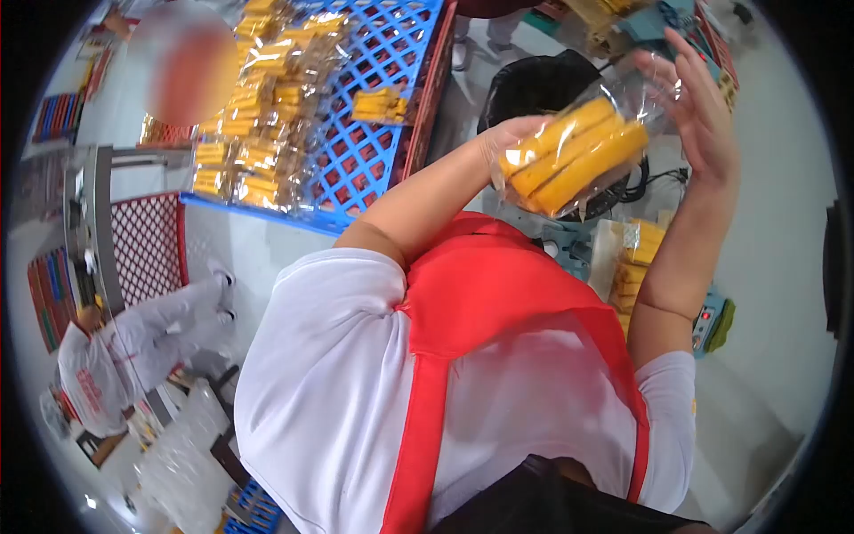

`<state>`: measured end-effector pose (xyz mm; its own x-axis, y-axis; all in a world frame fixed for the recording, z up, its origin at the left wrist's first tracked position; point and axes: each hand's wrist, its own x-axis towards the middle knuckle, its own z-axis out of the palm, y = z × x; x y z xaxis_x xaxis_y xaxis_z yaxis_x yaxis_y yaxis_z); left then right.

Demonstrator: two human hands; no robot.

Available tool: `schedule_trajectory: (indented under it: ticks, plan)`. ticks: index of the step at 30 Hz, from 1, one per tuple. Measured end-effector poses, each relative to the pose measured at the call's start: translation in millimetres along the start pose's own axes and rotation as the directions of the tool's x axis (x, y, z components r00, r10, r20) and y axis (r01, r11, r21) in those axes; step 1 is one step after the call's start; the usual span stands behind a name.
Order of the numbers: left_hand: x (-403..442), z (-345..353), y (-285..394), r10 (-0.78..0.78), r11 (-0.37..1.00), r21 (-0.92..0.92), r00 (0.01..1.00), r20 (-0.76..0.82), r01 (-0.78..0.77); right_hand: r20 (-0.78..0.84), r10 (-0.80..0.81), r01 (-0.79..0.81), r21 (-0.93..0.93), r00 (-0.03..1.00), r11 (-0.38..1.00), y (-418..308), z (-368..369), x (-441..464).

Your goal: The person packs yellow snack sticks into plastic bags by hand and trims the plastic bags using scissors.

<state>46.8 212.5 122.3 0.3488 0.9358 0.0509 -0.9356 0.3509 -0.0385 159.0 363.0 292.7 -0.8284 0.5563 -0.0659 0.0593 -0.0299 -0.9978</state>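
Observation:
My left hand (516, 133) grips one end of a clear plastic bag (574, 160) holding several thick yellow sticks; part of this hand is hidden behind the bag. At the bag's other, loose end is my right hand (698, 107), its fingers stretched and apart against the crinkled plastic. The bag is held tilted in front of my red apron. Below the hands, more yellow sticks (636, 267) lie piled beside my right forearm, partly covered by it.
A blue lattice crate (369, 169) at upper left carries rows of bagged yellow sticks (258, 133). A black bag-lined bin (534, 84) stands beyond my hands. Blue-green equipment (712, 320) sits at right. Another person in white (116, 356) is at far left.

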Motion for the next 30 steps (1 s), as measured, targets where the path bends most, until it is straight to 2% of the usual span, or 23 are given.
schedule_trajectory:
  ticks: [2,3,4,7,8,9,10,11,12,13,14,16,17,18,19,21,23,24,25,26,27,29,30]
  plan:
    - [-15.9,-26.4,0.6,-0.032,0.998,-0.063,0.999,-0.016,0.031,-0.003,0.023,-0.023,-0.028,1.000,0.999,4.1,3.0,4.2]
    - [-23.7,-37.6,2.3,-0.092,0.989,-0.119,0.995,-0.024,0.089,0.141,0.091,-0.068,-0.162,0.986,0.985,11.9,1.1,7.3]
    - [-32.5,-50.3,6.7,-0.174,0.980,-0.088,0.982,0.070,0.180,0.273,0.174,-0.089,-0.296,0.946,0.951,18.5,4.0,9.9]
    - [-64.8,-76.6,11.1,-0.109,0.982,-0.141,0.989,0.099,0.123,0.343,0.272,-0.209,-0.211,0.899,0.955,31.7,36.2,9.1]
    - [-75.3,-78.5,9.2,-0.018,0.991,-0.130,0.997,-0.071,0.009,0.353,0.282,-0.233,-0.175,0.892,0.956,37.9,49.9,8.1]
    - [-88.8,-73.8,7.8,0.000,0.992,-0.130,0.997,-0.078,-0.010,0.362,0.293,-0.260,-0.138,0.885,0.956,45.7,64.2,6.5]
    - [-104.8,-66.7,7.4,0.160,0.974,-0.132,0.973,-0.166,-0.183,0.410,0.261,-0.238,-0.107,0.874,0.965,53.6,80.4,5.6]
    - [-120.7,-62.4,10.7,0.308,0.931,-0.118,0.918,-0.251,-0.344,0.429,0.255,-0.220,-0.130,0.866,0.967,65.8,98.8,6.5]
    - [-140.7,-79.4,16.8,0.436,0.893,0.033,0.844,-0.311,-0.449,0.482,0.227,-0.232,-0.049,0.846,0.971,89.5,114.0,7.9]
    - [-164.6,-100.3,15.6,0.609,0.788,0.157,0.713,-0.347,-0.596,0.480,0.225,-0.249,-0.013,0.848,0.968,102.8,134.2,5.4]
    - [-188.5,-120.8,13.2,0.753,0.650,0.280,0.553,-0.356,-0.706,0.482,0.118,-0.148,0.025,0.868,0.989,126.5,153.6,3.3]
    - [-230.3,-151.3,14.2,0.836,0.405,-0.124,0.422,-0.352,-0.906,0.423,-0.026,0.073,-0.095,0.906,0.993,170.8,189.9,5.6]
    - [-228.9,-147.2,16.4,0.834,0.404,-0.123,0.420,-0.358,-0.906,0.465,-0.141,0.245,-0.172,0.874,0.954,187.8,202.0,12.4]
    - [-227.5,-138.3,18.9,0.823,0.330,0.038,0.268,-0.500,-0.943,0.516,-0.246,0.411,-0.234,0.820,0.881,203.0,211.5,19.0]
    - [-227.6,-134.4,22.0,0.792,0.265,0.211,0.088,-0.605,-0.941,0.520,-0.247,0.410,-0.225,0.818,0.884,217.6,218.6,24.1]
    - [-225.3,-149.0,30.6,0.812,0.271,0.296,0.052,-0.582,-0.916,0.649,-0.345,0.653,-0.315,0.678,0.689,250.3,232.2,32.4]
    - [-215.6,-165.4,42.8,0.816,0.263,0.471,-0.067,-0.575,-0.842,0.730,-0.341,0.725,-0.297,0.592,0.622,282.9,243.4,36.9]
    - [-212.9,-175.7,46.7,0.805,0.341,0.434,0.020,-0.594,-0.834,0.732,-0.360,0.762,-0.328,0.579,0.559,288.7,246.8,36.7]
    - [-201.9,-168.6,48.2,0.794,0.386,0.452,0.041,-0.606,-0.804,0.731,-0.382,0.792,-0.355,0.566,0.496,295.2,251.8,36.3]
    - [-190.5,-160.2,50.8,0.782,0.434,0.470,0.061,-0.621,-0.769,0.750,-0.384,0.813,-0.343,0.539,0.471,306.4,253.9,37.4]
    - [-188.6,-178.3,54.4,0.823,0.367,0.506,0.019,-0.567,-0.780,0.748,-0.395,0.814,-0.324,0.533,0.483,306.9,256.6,38.0]
    - [-195.6,-212.5,59.1,0.857,0.300,0.537,-0.024,-0.515,-0.788,0.810,-0.065,0.683,-0.445,0.583,0.580,303.6,254.4,37.9]
    - [-195.2,-216.6,60.7,0.837,0.346,0.528,0.002,-0.547,-0.775,0.796,-0.140,0.704,-0.420,0.589,0.573,307.2,255.6,38.9]
